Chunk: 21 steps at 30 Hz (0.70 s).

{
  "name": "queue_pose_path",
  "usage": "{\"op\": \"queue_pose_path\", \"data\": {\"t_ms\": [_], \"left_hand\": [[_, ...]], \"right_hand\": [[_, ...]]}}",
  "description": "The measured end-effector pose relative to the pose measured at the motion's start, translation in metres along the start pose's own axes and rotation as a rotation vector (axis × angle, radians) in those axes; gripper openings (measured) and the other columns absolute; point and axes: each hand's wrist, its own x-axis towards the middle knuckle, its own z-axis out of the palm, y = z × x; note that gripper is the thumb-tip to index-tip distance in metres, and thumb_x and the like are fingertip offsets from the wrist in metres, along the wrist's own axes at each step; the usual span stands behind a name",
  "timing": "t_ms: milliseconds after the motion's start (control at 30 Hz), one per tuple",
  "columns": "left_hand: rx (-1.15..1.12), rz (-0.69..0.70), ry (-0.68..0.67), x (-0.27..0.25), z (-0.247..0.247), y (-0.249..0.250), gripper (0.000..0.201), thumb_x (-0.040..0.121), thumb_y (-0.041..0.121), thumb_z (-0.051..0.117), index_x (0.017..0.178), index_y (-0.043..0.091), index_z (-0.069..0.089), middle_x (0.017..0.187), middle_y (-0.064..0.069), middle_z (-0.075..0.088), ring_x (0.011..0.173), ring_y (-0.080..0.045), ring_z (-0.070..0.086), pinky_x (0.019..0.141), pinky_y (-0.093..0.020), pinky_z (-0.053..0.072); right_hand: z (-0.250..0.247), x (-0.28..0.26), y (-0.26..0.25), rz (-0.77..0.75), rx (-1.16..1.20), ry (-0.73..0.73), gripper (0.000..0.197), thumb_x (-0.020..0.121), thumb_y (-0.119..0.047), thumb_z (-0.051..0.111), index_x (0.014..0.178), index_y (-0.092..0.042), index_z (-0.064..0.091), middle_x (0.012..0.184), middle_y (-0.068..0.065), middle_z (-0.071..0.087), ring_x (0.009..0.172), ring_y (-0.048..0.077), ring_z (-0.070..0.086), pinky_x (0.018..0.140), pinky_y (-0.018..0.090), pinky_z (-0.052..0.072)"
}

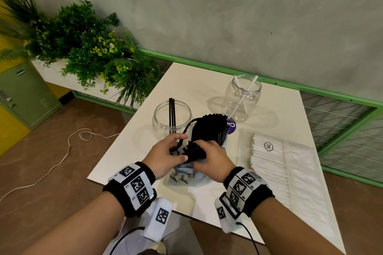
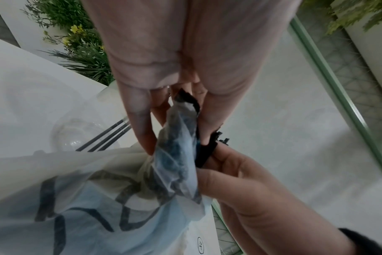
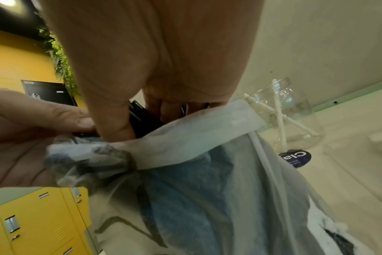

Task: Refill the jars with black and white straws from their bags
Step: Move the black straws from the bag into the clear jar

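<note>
On the white table (image 1: 269,107), both hands meet over a translucent bag (image 1: 186,178) printed with dark letters. A bundle of black straws (image 1: 209,128) sticks out of the bag's mouth. My right hand (image 1: 209,157) grips the near ends of the black straws (image 3: 142,119). My left hand (image 1: 167,155) pinches the crumpled bag mouth (image 2: 179,131). Left of the bundle stands a clear jar (image 1: 172,118) holding a few black straws. A second clear jar (image 1: 242,97) farther right holds two white straws. A clear bag of white straws (image 1: 275,163) lies flat to the right.
A purple round label (image 1: 231,126) lies beside the straw bundle. Potted greenery (image 1: 87,47) fills a planter off the table's left corner. A white cord (image 1: 62,159) trails over the brown floor. Green wire fencing (image 1: 344,130) runs along the right, and yellow lockers (image 3: 39,215) stand behind.
</note>
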Motion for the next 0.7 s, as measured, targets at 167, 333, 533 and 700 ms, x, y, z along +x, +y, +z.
{"op": "queue_pose_path", "data": {"t_ms": [167, 333, 533, 700], "left_hand": [[0.044, 0.001, 0.045, 0.006, 0.001, 0.002, 0.057, 0.071, 0.022, 0.080, 0.116, 0.043, 0.051, 0.102, -0.003, 0.058, 0.095, -0.021, 0.060, 0.087, -0.033, 0.051], [0.026, 0.000, 0.141, 0.006, 0.004, 0.001, 0.055, 0.071, 0.021, 0.081, 0.116, 0.033, 0.053, 0.095, 0.000, 0.057, 0.086, -0.015, 0.058, 0.077, -0.024, 0.050], [0.042, 0.015, 0.116, 0.005, 0.006, -0.003, 0.042, 0.079, 0.011, 0.074, 0.110, 0.034, 0.056, 0.104, 0.007, 0.057, 0.091, -0.006, 0.058, 0.074, -0.015, 0.052], [0.160, 0.080, 0.127, 0.005, 0.000, -0.006, 0.030, 0.083, 0.001, 0.066, 0.090, 0.030, 0.065, 0.101, 0.005, 0.065, 0.093, -0.006, 0.060, 0.073, -0.003, 0.042]], "right_hand": [[0.004, 0.005, 0.005, -0.007, 0.053, 0.007, 0.041, 0.077, -0.025, 0.069, 0.117, -0.023, 0.058, 0.107, -0.005, 0.060, 0.113, 0.023, 0.047, 0.099, 0.043, 0.035], [0.004, 0.006, 0.009, -0.057, 0.131, 0.101, 0.018, 0.075, -0.016, 0.072, 0.091, -0.010, 0.066, 0.089, 0.003, 0.062, 0.094, 0.025, 0.053, 0.083, 0.039, 0.043], [0.003, -0.001, 0.009, -0.079, 0.317, 0.229, 0.025, 0.079, -0.018, 0.075, 0.089, -0.021, 0.052, 0.073, -0.013, 0.057, 0.066, 0.004, 0.054, 0.064, 0.023, 0.045], [-0.015, -0.007, 0.006, -0.080, 0.460, 0.456, 0.029, 0.079, -0.027, 0.077, 0.094, -0.017, 0.054, 0.081, -0.007, 0.061, 0.074, 0.006, 0.057, 0.068, 0.017, 0.045]]}}
